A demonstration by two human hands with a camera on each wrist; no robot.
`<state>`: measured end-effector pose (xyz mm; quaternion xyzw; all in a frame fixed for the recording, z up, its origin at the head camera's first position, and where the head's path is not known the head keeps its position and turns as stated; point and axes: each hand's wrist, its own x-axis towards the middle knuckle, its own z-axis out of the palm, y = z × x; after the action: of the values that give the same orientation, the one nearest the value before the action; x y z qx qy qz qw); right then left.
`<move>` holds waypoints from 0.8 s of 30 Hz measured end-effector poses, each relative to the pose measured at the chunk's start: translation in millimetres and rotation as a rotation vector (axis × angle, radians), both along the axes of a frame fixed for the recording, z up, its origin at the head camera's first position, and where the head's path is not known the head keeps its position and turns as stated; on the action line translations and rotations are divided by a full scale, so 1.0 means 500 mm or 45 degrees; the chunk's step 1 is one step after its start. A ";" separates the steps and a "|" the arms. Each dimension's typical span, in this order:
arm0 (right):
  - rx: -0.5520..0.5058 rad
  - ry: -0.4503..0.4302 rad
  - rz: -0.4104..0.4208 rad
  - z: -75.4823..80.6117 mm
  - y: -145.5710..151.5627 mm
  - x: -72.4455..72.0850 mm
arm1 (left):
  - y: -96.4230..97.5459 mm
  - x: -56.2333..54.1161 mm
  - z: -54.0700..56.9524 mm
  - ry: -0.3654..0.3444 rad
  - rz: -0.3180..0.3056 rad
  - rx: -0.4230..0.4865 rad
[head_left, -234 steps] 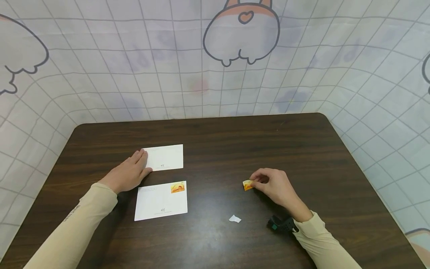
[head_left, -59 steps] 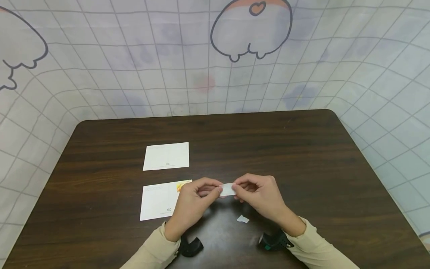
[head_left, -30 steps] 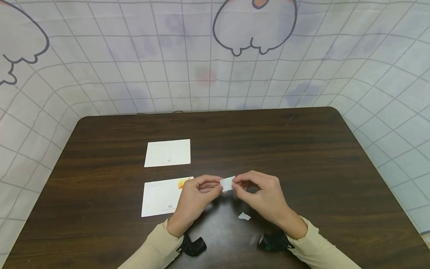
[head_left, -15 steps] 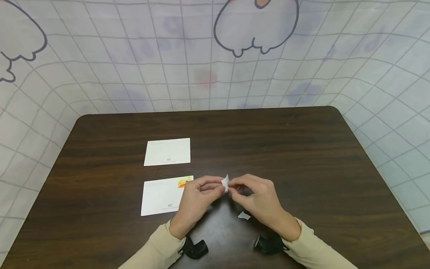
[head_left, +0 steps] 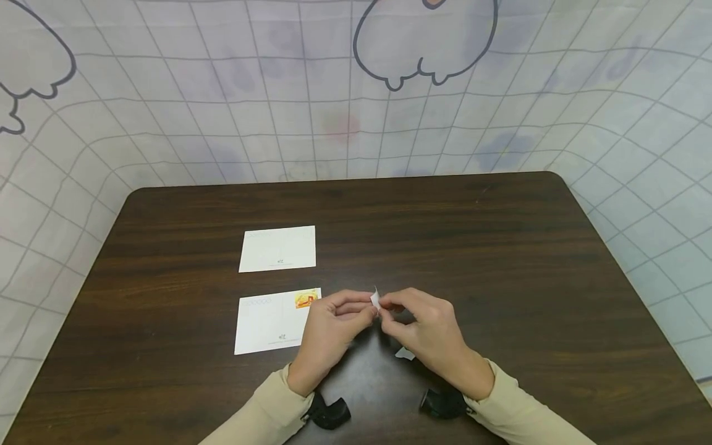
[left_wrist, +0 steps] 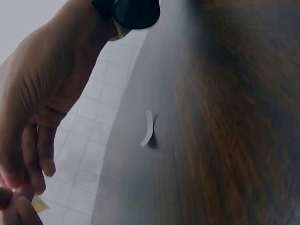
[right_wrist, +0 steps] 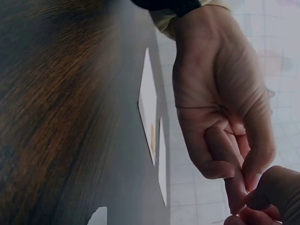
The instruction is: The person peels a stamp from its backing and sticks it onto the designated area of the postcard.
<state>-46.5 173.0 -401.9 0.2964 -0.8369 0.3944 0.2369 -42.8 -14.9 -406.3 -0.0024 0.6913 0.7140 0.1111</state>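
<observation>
In the head view, my left hand [head_left: 329, 330] and right hand [head_left: 439, 337] meet above the table, fingertips almost together. Between them is a small stamp [head_left: 375, 300], its white back showing and a corner curling upward. A yellow bit of the stamp [left_wrist: 39, 204] peeks out beside the fingers in the left wrist view. Each hand pinches the stamp between thumb and forefinger; the fingertips hide much of it. Left of my hands lies a white postcard [head_left: 267, 324] bearing a yellow-orange stamp [head_left: 306, 299]. Behind it is a second white postcard [head_left: 278, 248], without a stamp.
A torn white paper scrap [head_left: 405, 353] lies on the dark wooden table [head_left: 473, 247], partly covered by my right hand in the head view. Black wrist cameras hang under both sleeves. A white grid-patterned cloth [head_left: 278, 111] surrounds the table's back and sides.
My left hand has left the rear postcard and come to the stamp that my right hand held farther right. Since then the stamp has been turned white side up, then bent upward between the fingertips.
</observation>
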 end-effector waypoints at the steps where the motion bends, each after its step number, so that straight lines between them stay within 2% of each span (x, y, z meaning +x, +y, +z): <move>1: 0.001 0.015 0.001 -0.001 0.000 0.001 | 0.002 0.001 -0.001 0.005 0.007 0.007; 9: 0.011 0.071 0.034 -0.011 0.005 0.004 | 0.012 0.010 -0.011 0.031 0.068 0.025; 15: 0.011 0.079 0.041 -0.021 0.008 0.007 | 0.017 0.018 -0.018 0.019 0.080 0.050; 24: 0.028 0.084 0.028 -0.021 0.008 0.009 | 0.017 0.021 -0.017 0.016 0.092 0.031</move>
<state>-42.1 176.9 -412.2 0.3211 -0.8297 0.3776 0.2567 -32.4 -6.4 -414.8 -0.0215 0.6827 0.7259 0.0811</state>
